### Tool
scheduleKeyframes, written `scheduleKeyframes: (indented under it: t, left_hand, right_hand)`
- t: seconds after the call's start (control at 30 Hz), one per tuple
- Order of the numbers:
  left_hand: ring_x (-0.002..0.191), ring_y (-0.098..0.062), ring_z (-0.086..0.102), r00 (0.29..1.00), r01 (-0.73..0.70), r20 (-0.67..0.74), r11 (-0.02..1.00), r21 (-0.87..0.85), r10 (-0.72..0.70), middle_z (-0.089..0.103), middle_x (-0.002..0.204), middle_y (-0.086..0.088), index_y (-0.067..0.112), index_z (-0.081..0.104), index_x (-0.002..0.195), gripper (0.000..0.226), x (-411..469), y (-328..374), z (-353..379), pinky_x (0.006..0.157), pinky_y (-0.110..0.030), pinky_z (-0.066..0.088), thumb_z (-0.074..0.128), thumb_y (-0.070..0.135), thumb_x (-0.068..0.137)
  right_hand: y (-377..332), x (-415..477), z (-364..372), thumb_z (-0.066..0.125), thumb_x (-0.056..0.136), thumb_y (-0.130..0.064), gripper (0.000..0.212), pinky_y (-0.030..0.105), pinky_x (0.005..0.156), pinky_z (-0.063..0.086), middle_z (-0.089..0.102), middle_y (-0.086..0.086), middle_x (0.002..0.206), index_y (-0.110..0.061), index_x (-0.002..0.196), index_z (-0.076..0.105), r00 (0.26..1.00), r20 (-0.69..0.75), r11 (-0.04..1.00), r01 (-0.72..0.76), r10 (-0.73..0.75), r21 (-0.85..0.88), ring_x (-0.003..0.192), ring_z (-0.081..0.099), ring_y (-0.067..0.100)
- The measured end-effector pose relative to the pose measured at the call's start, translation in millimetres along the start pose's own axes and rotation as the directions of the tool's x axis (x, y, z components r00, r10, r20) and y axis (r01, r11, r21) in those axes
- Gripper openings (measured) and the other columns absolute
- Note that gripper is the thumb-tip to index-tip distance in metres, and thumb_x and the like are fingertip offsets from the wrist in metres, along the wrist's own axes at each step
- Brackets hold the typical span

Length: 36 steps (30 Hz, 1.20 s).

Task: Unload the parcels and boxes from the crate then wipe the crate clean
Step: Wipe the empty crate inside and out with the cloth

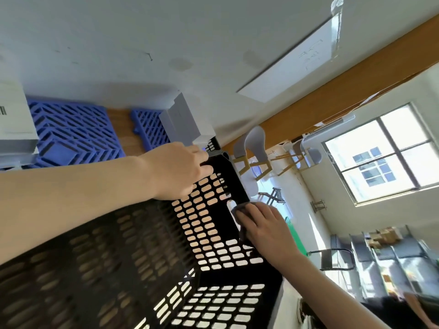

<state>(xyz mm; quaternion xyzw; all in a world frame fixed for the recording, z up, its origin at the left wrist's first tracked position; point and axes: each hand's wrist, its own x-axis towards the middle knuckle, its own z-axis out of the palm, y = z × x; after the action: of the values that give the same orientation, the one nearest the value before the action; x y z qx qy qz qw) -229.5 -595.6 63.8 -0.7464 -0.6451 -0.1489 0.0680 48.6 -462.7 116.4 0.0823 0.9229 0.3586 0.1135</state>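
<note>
In the head view, tilted hard, the black crate (147, 252) fills the near and middle part of the scene, its perforated walls showing light through the slots. No parcels appear inside the part of it that shows, so the unloading looks done and the wiping is under way. The left hand (175, 170) is closed over the crate's far rim near a corner, steadying it. The right hand (263, 227) presses a dark cloth (238, 208) flat against the crate's right rim, fingers spread over it and holding it down rather than pinching it.

To the far left lie blue lattice pallets (73, 134), with a white box (14, 119) on one and grey boxes (183, 117) stacked just beyond the left hand.

The main risk, as I judge it, is the crate tipping or sliding rightward under the wiping pressure, since its right wall seems to stand at or past the edge of whatever bears it; the blur makes that hard to confirm. The cloth could also snag in the slots or slip off the rim.

Room is tight at the far side, where the grey boxes crowd the corner; the right side is open air down to the floor.
</note>
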Motion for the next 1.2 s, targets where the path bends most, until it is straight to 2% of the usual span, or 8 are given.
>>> scheduleKeyframes:
  t: [0.07,0.2,0.37,0.57,0.7,0.93,1.03,1.2]
  left_hand:
    - [0.138,-0.025,0.035,1.0,-0.013,0.015,0.997,0.07,0.012,0.038,0.148,-0.01,0.02,0.039,0.141,0.044,-0.1,1.4,-0.9,0.102,-0.041,0.042,0.043,0.03,0.098]
    - [0.138,-0.029,0.035,0.999,-0.022,0.045,0.993,0.113,0.017,0.037,0.15,-0.014,0.021,0.033,0.146,0.051,0.3,2.4,-3.0,0.106,-0.043,0.04,0.046,0.033,0.098]
    - [0.141,-0.032,0.033,0.998,-0.027,0.053,0.99,0.142,0.02,0.035,0.152,-0.018,0.022,0.029,0.149,0.054,0.9,3.4,0.2,0.109,-0.045,0.038,0.046,0.035,0.099]
    - [0.131,-0.031,0.043,1.0,-0.009,-0.005,0.988,0.152,0.01,0.044,0.143,-0.016,0.021,0.04,0.138,0.042,4.8,2.2,9.6,0.101,-0.045,0.042,0.038,0.022,0.096]
    - [0.132,-0.028,0.042,1.0,-0.01,0.003,0.992,0.127,0.009,0.043,0.145,-0.014,0.023,0.037,0.142,0.045,3.5,2.0,8.1,0.102,-0.044,0.043,0.041,0.029,0.097]
    - [0.132,-0.03,0.041,0.999,-0.019,0.052,0.991,0.133,0.013,0.042,0.144,-0.014,0.021,0.042,0.139,0.043,3.6,3.5,2.3,0.102,-0.044,0.042,0.045,0.032,0.098]
    - [0.131,-0.031,0.041,0.998,-0.022,0.062,0.989,0.146,0.013,0.043,0.144,-0.015,0.02,0.042,0.139,0.043,3.4,4.1,0.4,0.103,-0.045,0.042,0.046,0.031,0.098]
    - [0.131,-0.033,0.041,0.998,-0.02,0.059,0.988,0.151,0.012,0.042,0.144,-0.017,0.019,0.04,0.14,0.042,3.3,6.5,0.8,0.102,-0.046,0.043,0.046,0.026,0.099]
  right_hand:
    - [5.3,-38.0,0.2,0.07,0.077,-0.027,0.047,0.037,0.09,0.049,0.058,-0.001,0.121,-0.021,0.123,0.062,0.997,0.067,0.999,0.042,-0.044,0.021,0.114,0.05,0.023]
    - [13.0,-56.7,-3.7,0.047,0.085,-0.027,0.04,0.038,0.087,0.053,0.056,0.0,0.118,-0.021,0.122,0.062,0.978,0.142,0.989,0.149,-0.151,0.023,0.108,0.05,0.022]
    - [11.2,23.5,-12.7,0.075,0.076,-0.02,0.051,0.039,0.09,0.051,0.06,0.004,0.119,-0.018,0.125,0.063,0.998,-0.002,0.997,0.069,-0.069,0.036,0.109,0.055,0.026]
    - [7.7,114.9,-11.7,0.077,0.076,-0.016,0.047,0.04,0.089,0.048,0.061,0.008,0.121,-0.015,0.121,0.066,0.992,-0.121,0.998,-0.028,0.035,0.054,0.112,0.056,0.03]
    - [8.3,70.0,-6.0,0.078,0.076,-0.017,0.052,0.041,0.094,0.048,0.056,0.007,0.129,-0.017,0.126,0.062,0.995,-0.101,0.988,-0.01,0.025,0.152,0.121,0.046,0.027]
    - [27.2,-75.8,-11.9,0.083,0.072,-0.026,0.057,0.037,0.085,0.055,0.057,-0.002,0.121,-0.029,0.124,0.06,0.966,0.176,0.964,0.146,-0.188,0.224,0.112,0.05,0.019]
    - [30.3,-65.0,-15.4,0.085,0.069,-0.024,0.061,0.033,0.088,0.054,0.058,-0.002,0.118,-0.027,0.125,0.061,0.956,0.18,0.963,0.199,-0.231,0.18,0.109,0.052,0.018]
    - [17.6,35.9,-13.0,0.086,0.068,-0.016,0.065,0.044,0.089,0.054,0.06,0.008,0.125,-0.017,0.128,0.062,0.999,0.012,0.988,0.051,-0.053,0.143,0.113,0.056,0.03]
